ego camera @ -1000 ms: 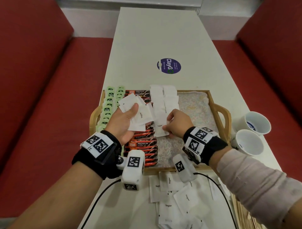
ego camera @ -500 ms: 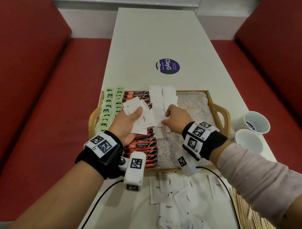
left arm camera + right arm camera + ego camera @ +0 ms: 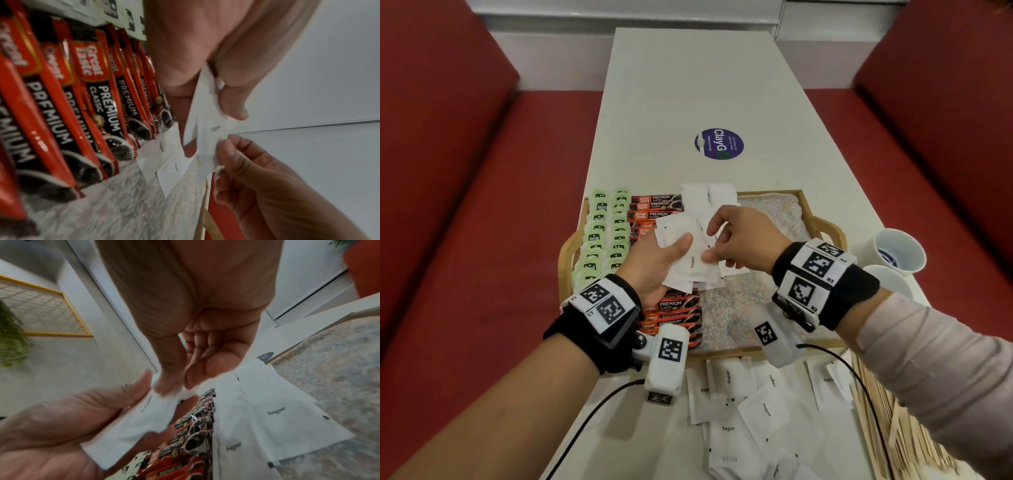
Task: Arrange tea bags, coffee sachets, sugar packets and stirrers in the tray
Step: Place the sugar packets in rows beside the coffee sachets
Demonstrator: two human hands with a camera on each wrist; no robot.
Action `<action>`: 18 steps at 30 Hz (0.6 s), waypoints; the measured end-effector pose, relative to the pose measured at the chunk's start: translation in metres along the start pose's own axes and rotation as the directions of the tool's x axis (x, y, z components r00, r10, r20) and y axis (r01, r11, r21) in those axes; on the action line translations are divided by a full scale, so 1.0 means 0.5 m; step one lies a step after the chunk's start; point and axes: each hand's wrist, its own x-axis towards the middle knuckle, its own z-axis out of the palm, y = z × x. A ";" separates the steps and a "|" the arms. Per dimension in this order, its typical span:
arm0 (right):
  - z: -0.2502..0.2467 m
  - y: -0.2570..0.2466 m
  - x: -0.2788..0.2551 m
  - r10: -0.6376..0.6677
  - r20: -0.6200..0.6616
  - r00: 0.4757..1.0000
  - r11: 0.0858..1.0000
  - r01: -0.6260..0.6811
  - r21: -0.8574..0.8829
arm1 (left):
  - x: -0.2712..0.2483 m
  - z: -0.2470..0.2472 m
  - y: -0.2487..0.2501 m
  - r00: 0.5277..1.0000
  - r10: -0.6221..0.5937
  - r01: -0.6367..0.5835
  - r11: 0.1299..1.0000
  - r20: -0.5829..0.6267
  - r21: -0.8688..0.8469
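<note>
A wooden tray (image 3: 825, 226) holds rows of green tea bags (image 3: 599, 236), red coffee sachets (image 3: 671, 310) and a column of white sugar packets (image 3: 705, 198). Above the sachets my left hand (image 3: 654, 263) grips a fanned stack of sugar packets (image 3: 688, 260) under its thumb. My right hand (image 3: 736, 240) pinches the top packet of that stack by its right edge between thumb and forefinger (image 3: 174, 384). The left wrist view shows the same pinch on the packet (image 3: 207, 123), with laid packets (image 3: 164, 154) below. Sugar packets (image 3: 267, 412) lie in the tray beside the sachets (image 3: 185, 431).
Loose sugar packets (image 3: 743, 407) lie on the white table in front of the tray. Wooden stirrers (image 3: 887, 421) are piled at the near right. Two white cups (image 3: 897, 253) stand right of the tray. Red seats flank the table (image 3: 688, 85); a round sticker (image 3: 719, 144) lies beyond the tray.
My right hand has left the laid sugar column and moved up and left to the stack in my left hand, pinching its top packet. My left hand has barely shifted.
</note>
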 end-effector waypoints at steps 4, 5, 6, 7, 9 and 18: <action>0.004 -0.003 -0.001 -0.040 -0.029 0.999 0.999 0.040 -0.019 | 0.001 0.020 0.003 1.000 0.023 -0.023 1.000 0.002 0.014; 0.001 -0.002 0.000 -0.039 -0.041 0.998 0.999 0.039 -0.007 | 0.001 0.024 0.005 1.000 0.022 -0.022 1.000 0.003 0.004; -0.003 -0.001 0.001 -0.034 -0.054 0.998 0.999 0.035 0.017 | 0.002 0.026 0.007 1.000 0.020 -0.020 1.000 0.001 -0.009; -0.008 0.002 0.002 -0.029 -0.064 0.997 0.998 0.032 0.046 | 0.002 0.027 0.009 1.000 0.020 -0.020 0.999 0.003 -0.025; -0.019 0.010 0.003 -0.024 -0.066 0.998 0.995 0.030 0.094 | 0.007 0.022 0.011 0.999 0.027 -0.028 0.999 -0.017 -0.047; -0.036 0.086 0.015 0.324 -0.035 0.945 0.923 -0.308 0.232 | 0.019 -0.016 0.016 0.987 0.048 -0.069 0.988 -0.153 -0.136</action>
